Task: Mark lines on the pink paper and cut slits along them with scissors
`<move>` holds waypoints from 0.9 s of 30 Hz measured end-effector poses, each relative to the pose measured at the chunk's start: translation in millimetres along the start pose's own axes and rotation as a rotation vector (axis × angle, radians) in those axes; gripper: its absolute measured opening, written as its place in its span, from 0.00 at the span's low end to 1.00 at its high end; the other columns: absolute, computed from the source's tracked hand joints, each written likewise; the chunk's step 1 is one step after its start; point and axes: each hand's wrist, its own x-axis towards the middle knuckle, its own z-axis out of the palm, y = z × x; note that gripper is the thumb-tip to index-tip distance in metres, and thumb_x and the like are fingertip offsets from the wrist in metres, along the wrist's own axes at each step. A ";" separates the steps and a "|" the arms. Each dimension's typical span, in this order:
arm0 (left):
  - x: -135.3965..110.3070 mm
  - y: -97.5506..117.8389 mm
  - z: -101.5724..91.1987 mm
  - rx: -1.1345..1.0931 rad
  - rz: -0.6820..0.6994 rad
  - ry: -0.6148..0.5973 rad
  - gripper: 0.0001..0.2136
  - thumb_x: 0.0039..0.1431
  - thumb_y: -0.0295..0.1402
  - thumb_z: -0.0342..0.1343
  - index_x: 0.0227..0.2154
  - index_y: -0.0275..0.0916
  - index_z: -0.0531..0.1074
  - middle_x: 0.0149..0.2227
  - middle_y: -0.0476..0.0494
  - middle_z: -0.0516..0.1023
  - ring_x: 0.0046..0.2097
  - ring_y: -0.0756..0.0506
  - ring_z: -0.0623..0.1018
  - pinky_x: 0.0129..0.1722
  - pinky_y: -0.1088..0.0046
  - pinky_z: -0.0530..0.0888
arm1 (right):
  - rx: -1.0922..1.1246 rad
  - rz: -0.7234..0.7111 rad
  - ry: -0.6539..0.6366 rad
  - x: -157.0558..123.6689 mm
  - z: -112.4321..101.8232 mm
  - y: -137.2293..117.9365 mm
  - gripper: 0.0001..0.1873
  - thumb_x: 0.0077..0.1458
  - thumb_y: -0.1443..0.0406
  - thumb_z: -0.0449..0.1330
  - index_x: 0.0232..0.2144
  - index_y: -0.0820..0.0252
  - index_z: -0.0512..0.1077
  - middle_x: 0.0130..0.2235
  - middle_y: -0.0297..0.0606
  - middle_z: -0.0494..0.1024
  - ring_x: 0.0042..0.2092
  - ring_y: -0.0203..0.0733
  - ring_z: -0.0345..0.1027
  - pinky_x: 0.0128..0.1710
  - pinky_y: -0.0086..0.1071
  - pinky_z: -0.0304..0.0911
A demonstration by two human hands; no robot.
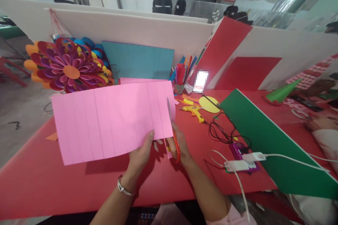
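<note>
A large pink paper sheet (111,121) marked with parallel lines is held up over the red table (39,179). My left hand (142,153) pinches its lower edge, thumb on the front. My right hand (179,146) is closed on red-handled scissors (173,132), whose blades stand inside a cut along a line near the sheet's right end. A narrow pink strip hangs loose to the right of the blades.
A multicoloured paper flower (67,65) leans at the back left beside a teal sheet (139,59). A yellow glue gun (194,111), yellow disc (208,103), black cables, green board (266,140) and white chargers (241,161) lie on the right. Another person's arm (323,130) is at far right.
</note>
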 end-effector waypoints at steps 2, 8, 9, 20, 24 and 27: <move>-0.4 -0.8 -0.7 0.007 0.008 -0.007 0.20 0.67 0.43 0.59 0.21 0.40 0.78 0.23 0.47 0.80 0.24 0.48 0.77 0.35 0.70 0.78 | 0.038 0.031 -0.017 -0.9 0.1 -0.9 0.16 0.65 0.50 0.58 0.38 0.55 0.71 0.25 0.30 0.71 0.26 0.38 0.66 0.26 0.31 0.60; -1.7 1.8 -1.8 0.005 0.032 -0.024 0.19 0.68 0.42 0.59 0.22 0.41 0.79 0.22 0.48 0.79 0.25 0.48 0.77 0.37 0.70 0.78 | 0.092 -0.007 0.000 -1.4 -1.2 -4.8 0.15 0.64 0.51 0.60 0.37 0.56 0.70 0.22 0.28 0.67 0.23 0.37 0.63 0.23 0.31 0.58; -2.1 2.4 -1.7 0.002 0.034 -0.027 0.19 0.68 0.42 0.59 0.21 0.41 0.79 0.22 0.48 0.79 0.25 0.48 0.77 0.36 0.70 0.78 | 0.104 -0.015 0.004 -1.1 -1.4 -5.7 0.14 0.63 0.51 0.61 0.38 0.56 0.70 0.21 0.27 0.66 0.23 0.37 0.62 0.22 0.30 0.58; -3.1 4.9 -1.3 0.028 0.059 -0.032 0.20 0.67 0.42 0.59 0.19 0.41 0.78 0.21 0.47 0.79 0.25 0.48 0.78 0.35 0.71 0.78 | 0.065 0.005 -0.001 -2.2 -1.1 4.1 0.14 0.63 0.52 0.59 0.41 0.55 0.70 0.24 0.28 0.68 0.23 0.38 0.64 0.23 0.30 0.60; -2.9 6.8 -1.5 0.067 0.048 -0.017 0.21 0.66 0.42 0.59 0.18 0.41 0.77 0.21 0.46 0.79 0.25 0.47 0.79 0.34 0.72 0.79 | 0.005 0.028 -0.011 -0.6 -3.3 4.6 0.14 0.62 0.54 0.59 0.44 0.54 0.72 0.24 0.29 0.70 0.24 0.39 0.66 0.24 0.30 0.61; -2.3 8.3 -0.8 0.052 0.057 -0.001 0.20 0.65 0.41 0.60 0.18 0.41 0.77 0.20 0.47 0.79 0.24 0.48 0.79 0.32 0.72 0.79 | -0.034 0.044 -0.015 1.6 -3.6 4.9 0.16 0.62 0.54 0.59 0.47 0.54 0.72 0.25 0.30 0.72 0.24 0.39 0.67 0.24 0.30 0.61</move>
